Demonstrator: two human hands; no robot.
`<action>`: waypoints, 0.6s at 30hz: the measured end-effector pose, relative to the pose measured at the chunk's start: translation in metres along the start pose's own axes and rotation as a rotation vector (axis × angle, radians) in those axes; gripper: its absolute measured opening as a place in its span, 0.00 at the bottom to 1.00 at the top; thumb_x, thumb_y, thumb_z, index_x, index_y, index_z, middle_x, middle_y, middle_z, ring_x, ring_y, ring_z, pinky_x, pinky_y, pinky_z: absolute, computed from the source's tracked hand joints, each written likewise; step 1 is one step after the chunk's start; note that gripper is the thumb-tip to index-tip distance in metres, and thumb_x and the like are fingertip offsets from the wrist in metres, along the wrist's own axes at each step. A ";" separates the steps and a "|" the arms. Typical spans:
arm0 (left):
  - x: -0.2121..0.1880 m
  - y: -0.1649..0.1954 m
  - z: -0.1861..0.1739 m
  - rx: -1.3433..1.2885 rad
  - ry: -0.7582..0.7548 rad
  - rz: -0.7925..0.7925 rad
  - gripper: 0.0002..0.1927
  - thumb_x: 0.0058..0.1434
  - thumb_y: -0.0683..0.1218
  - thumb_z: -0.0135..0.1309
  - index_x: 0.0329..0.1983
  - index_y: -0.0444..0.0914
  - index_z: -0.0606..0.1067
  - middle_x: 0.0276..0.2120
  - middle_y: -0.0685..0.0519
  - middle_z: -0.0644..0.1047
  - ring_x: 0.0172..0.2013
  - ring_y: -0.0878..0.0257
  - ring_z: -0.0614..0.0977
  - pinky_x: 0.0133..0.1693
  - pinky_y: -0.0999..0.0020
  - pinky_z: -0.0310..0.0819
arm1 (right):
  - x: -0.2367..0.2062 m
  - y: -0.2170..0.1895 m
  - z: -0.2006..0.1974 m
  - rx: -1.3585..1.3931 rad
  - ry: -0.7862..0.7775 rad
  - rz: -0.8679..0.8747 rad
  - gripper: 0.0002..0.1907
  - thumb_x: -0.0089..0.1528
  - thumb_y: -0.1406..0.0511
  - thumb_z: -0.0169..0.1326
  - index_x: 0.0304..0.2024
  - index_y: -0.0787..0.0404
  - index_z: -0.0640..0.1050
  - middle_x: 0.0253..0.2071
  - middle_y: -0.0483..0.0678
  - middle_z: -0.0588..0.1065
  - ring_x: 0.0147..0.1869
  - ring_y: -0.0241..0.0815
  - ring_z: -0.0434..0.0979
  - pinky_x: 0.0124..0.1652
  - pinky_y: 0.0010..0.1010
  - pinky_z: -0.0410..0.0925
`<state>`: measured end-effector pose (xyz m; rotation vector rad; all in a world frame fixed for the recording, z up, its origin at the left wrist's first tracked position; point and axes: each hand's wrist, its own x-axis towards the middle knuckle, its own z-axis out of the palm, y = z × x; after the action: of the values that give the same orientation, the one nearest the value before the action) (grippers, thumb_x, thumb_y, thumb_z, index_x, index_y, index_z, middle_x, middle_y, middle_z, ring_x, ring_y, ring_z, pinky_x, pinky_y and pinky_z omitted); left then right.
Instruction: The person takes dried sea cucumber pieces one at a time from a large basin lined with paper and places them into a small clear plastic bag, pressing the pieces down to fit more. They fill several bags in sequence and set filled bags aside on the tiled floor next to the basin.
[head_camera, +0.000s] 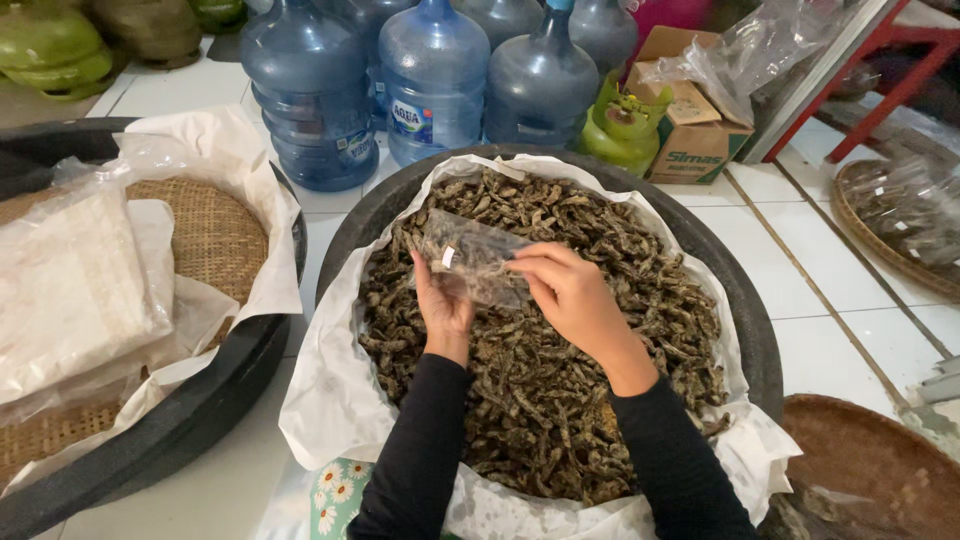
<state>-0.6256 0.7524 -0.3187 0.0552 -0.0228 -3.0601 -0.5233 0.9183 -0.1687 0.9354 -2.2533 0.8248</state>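
Observation:
My left hand (441, 305) and my right hand (573, 295) together hold a small clear plastic bag (466, 254) above a big dark basin (745, 300). The basin is lined with white paper (320, 400) and heaped with dark brown dried snack pieces (560, 400). My left hand grips the bag from below, palm behind it. Fingers of my right hand pinch the bag's right edge. Some dried pieces show through the bag. Both arms wear black sleeves.
A second dark basin (200, 410) at left holds a woven tray (215, 235), white paper and a clear bag of white stuff (70, 290). Several blue water jugs (435, 80), a green gas cylinder (625, 125) and a cardboard box (695, 130) stand behind. Woven trays (870, 460) lie at right.

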 end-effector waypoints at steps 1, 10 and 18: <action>0.000 0.003 0.000 -0.034 -0.036 0.002 0.36 0.59 0.61 0.62 0.64 0.39 0.68 0.63 0.42 0.71 0.63 0.46 0.73 0.64 0.40 0.66 | -0.002 0.002 0.003 -0.005 0.000 -0.019 0.12 0.61 0.75 0.57 0.46 0.64 0.83 0.47 0.49 0.79 0.34 0.42 0.81 0.31 0.30 0.72; 0.012 -0.006 -0.019 0.050 0.016 -0.065 0.17 0.62 0.49 0.64 0.52 0.41 0.76 0.49 0.51 0.82 0.52 0.56 0.81 0.60 0.47 0.76 | -0.014 0.027 0.055 -0.165 0.287 0.052 0.08 0.64 0.72 0.63 0.47 0.64 0.83 0.45 0.49 0.79 0.35 0.42 0.82 0.34 0.30 0.74; 0.006 -0.015 -0.014 0.144 -0.008 -0.185 0.19 0.64 0.57 0.56 0.50 0.40 0.75 0.47 0.49 0.80 0.48 0.52 0.81 0.51 0.43 0.73 | -0.008 0.051 0.049 0.089 -0.176 -0.101 0.26 0.64 0.73 0.54 0.66 0.72 0.72 0.68 0.65 0.68 0.70 0.58 0.66 0.64 0.41 0.60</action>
<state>-0.6320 0.7670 -0.3330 0.0568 -0.2533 -3.2383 -0.5698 0.9153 -0.2229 1.1954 -2.3105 0.8321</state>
